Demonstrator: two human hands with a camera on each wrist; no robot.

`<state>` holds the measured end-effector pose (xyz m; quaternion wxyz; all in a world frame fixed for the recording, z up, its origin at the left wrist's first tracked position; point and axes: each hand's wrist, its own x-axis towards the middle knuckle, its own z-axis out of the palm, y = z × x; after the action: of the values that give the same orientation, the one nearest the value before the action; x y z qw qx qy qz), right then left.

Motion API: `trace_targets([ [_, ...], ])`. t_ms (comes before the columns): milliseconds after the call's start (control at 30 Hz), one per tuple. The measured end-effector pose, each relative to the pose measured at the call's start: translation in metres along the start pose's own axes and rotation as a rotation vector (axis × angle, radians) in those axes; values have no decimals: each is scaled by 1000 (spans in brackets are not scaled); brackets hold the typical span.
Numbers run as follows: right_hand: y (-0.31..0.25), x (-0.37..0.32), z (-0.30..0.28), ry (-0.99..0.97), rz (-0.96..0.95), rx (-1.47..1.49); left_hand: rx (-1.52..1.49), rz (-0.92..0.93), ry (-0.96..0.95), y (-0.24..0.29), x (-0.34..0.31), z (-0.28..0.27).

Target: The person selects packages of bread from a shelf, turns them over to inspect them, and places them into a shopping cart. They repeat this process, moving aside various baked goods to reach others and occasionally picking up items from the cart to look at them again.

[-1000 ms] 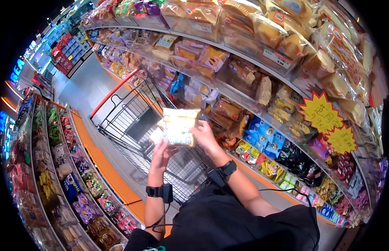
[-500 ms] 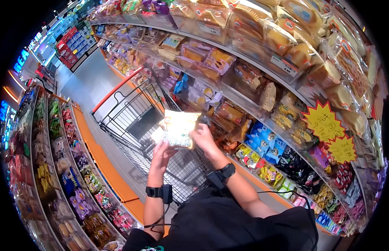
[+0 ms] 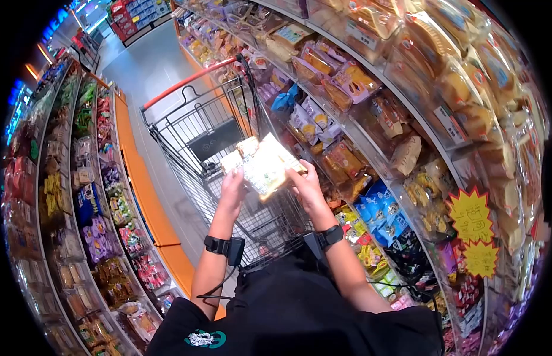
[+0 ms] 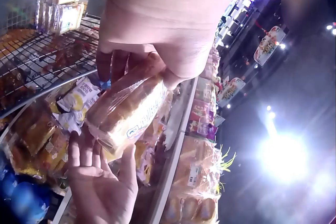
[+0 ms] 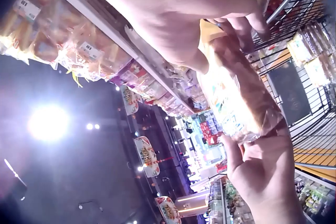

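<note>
A bright, clear-wrapped bread package [image 3: 269, 169] is held up between both hands over the cart. The left hand [image 3: 231, 193] grips its left end and the right hand [image 3: 307, 187] its right end, thumbs on the near side. In the left wrist view the loaf [image 4: 128, 111] lies between the left hand [image 4: 157, 19] above and the right hand [image 4: 102, 190] below. The right wrist view has the package [image 5: 239, 90] with the right hand [image 5: 178, 14] on one end and the left hand [image 5: 262, 174] on the other. Glare washes out its label.
Beneath the hands stands a wire shopping cart [image 3: 187, 83] with a red handle; wrapped packages [image 5: 315, 61] are inside it. Shelves of packaged bread [image 3: 424, 53] rise along the right, with yellow price signs [image 3: 470, 213]. Snack shelves [image 3: 104, 225] line the left, and tiled floor [image 3: 139, 68] runs between.
The head view has turned, so the cart and shelves appear shifted. The package has tilted between the hands, its right side dipping; both hands still hold it.
</note>
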<state>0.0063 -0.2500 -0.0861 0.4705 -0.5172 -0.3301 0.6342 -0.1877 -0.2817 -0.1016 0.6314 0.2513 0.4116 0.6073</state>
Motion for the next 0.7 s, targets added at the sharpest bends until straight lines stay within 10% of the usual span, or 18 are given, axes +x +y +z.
trace_targets([
  [700, 103, 152, 14, -174, 517, -43, -125, -185, 477, -79, 90, -102],
])
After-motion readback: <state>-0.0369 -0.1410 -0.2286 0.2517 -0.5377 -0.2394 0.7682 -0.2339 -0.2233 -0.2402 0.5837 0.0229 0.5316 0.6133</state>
